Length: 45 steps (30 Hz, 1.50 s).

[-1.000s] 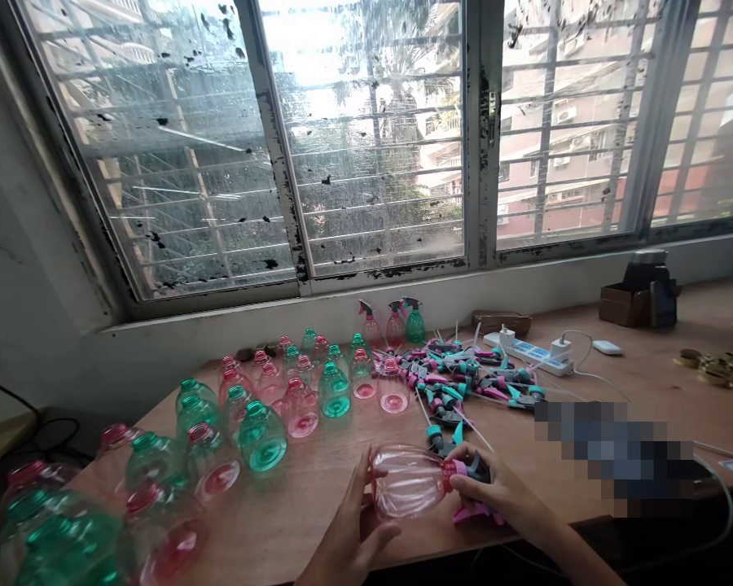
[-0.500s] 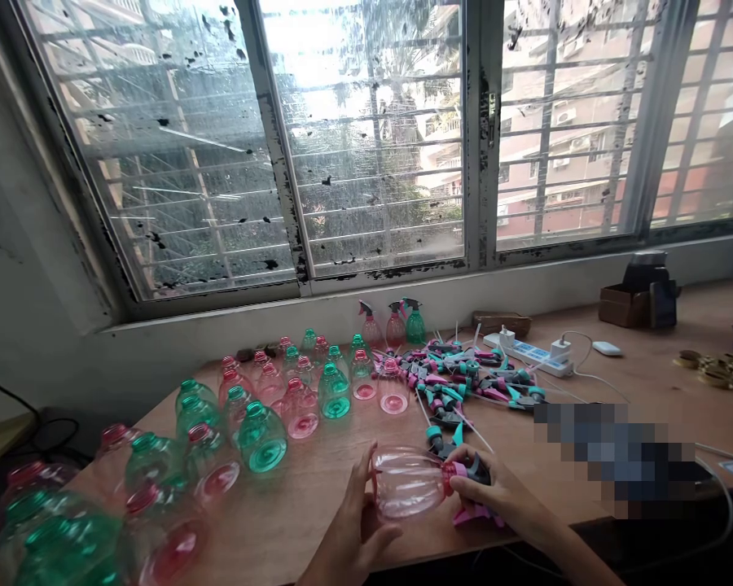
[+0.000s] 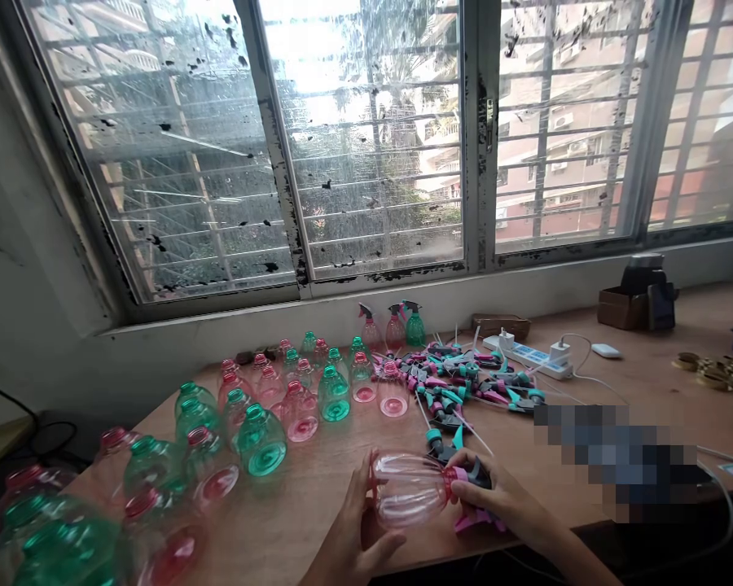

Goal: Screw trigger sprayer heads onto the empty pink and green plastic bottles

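Observation:
A clear pink bottle (image 3: 408,490) lies on its side above the near edge of the table, its neck toward the right. My left hand (image 3: 362,521) is curved round its base, with the thumb below. At the neck, my right hand (image 3: 485,488) grips the pink collar of a dark grey spray head (image 3: 477,472); the collar sits against the bottle's mouth, and its thread is hidden. A pink trigger hangs under the right hand. Just behind lies a loose spray head with a teal collar (image 3: 433,439) and a teal trigger.
Open pink and green bottles (image 3: 262,439) stand in rows on the left. A pile of spray heads (image 3: 458,374) lies behind my hands. Three bottles with spray heads fitted (image 3: 396,325) stand by the wall. To the right are a power strip (image 3: 528,356), a brown box (image 3: 623,308) and brass-coloured parts (image 3: 717,370).
The bottle and both hands sit very slightly lower in view. My grip on the bottle and spray head looks the same.

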Motion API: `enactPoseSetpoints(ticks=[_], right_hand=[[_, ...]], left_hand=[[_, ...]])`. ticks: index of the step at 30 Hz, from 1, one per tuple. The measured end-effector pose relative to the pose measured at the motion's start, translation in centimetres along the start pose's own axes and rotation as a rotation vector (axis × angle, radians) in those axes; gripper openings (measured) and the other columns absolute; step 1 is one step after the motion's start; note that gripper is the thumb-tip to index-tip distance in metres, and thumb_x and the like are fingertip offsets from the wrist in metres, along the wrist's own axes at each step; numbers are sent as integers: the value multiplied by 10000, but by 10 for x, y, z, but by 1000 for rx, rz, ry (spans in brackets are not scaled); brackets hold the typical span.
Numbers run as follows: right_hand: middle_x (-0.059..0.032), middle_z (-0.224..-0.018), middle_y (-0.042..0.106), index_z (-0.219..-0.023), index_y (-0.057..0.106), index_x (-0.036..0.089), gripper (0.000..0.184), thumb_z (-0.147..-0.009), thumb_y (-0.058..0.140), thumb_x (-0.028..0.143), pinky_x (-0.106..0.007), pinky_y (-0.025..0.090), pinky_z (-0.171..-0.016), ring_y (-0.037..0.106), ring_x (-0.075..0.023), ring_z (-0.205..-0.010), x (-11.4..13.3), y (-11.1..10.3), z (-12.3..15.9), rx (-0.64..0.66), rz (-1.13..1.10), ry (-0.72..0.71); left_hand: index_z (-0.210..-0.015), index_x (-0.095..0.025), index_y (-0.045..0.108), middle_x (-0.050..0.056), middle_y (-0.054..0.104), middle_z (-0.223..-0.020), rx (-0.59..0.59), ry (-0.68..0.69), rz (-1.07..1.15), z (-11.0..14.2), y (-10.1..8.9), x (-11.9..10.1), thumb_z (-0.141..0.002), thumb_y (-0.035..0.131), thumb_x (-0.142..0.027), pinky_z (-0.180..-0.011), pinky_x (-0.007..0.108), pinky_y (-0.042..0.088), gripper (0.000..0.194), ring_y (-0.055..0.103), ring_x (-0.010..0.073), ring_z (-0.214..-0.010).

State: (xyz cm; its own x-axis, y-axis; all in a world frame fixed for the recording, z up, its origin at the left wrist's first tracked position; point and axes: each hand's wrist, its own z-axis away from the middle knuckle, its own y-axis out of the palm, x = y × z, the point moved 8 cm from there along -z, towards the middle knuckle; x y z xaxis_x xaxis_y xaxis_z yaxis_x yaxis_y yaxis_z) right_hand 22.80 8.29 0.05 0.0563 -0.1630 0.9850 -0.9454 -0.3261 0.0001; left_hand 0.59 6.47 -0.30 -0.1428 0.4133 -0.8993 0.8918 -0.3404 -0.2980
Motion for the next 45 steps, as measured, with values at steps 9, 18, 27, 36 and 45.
enactPoseSetpoints(ticks=[9,18,27,36,45], right_hand=[[4,-730,693,-903,625,184,421,-769,781,551,-259,473,-603,630,-167,-636,1,2,-1,9,13,25],[17,-732,680,-929,631,191,400,-761,804,509,-252,464,-601,610,-152,-626,-5,1,-1,-7,-61,31],[10,-727,690,-915,635,187,399,-764,800,517,-246,449,-592,601,-149,-613,-4,0,-4,-5,-11,4],[24,-716,672,-902,611,199,430,-741,805,549,-247,452,-580,594,-141,-582,0,3,-2,-15,-79,48],[34,-685,640,-904,626,187,413,-743,812,518,-239,413,-579,564,-141,-610,-3,1,-3,-6,1,27]], left_hand=[[-1580,-301,-27,145,562,-1303,30,9,-30,3,-5,36,-839,687,-555,-1032,453,458,1060,611,280,-1091],[-1576,-333,87,131,525,-1315,15,4,-7,2,-3,19,-858,665,-544,-978,448,490,946,620,278,-1077],[-1580,-279,14,166,554,-1282,33,54,-91,0,-6,34,-819,688,-577,-1008,491,470,1059,591,318,-1132],[-1578,-342,44,141,532,-1434,6,26,-47,2,-2,12,-893,629,-514,-1043,471,472,917,602,310,-1199],[-1570,-289,126,164,502,-1433,30,-35,65,1,0,7,-855,697,-505,-1038,461,486,941,561,339,-1263]])
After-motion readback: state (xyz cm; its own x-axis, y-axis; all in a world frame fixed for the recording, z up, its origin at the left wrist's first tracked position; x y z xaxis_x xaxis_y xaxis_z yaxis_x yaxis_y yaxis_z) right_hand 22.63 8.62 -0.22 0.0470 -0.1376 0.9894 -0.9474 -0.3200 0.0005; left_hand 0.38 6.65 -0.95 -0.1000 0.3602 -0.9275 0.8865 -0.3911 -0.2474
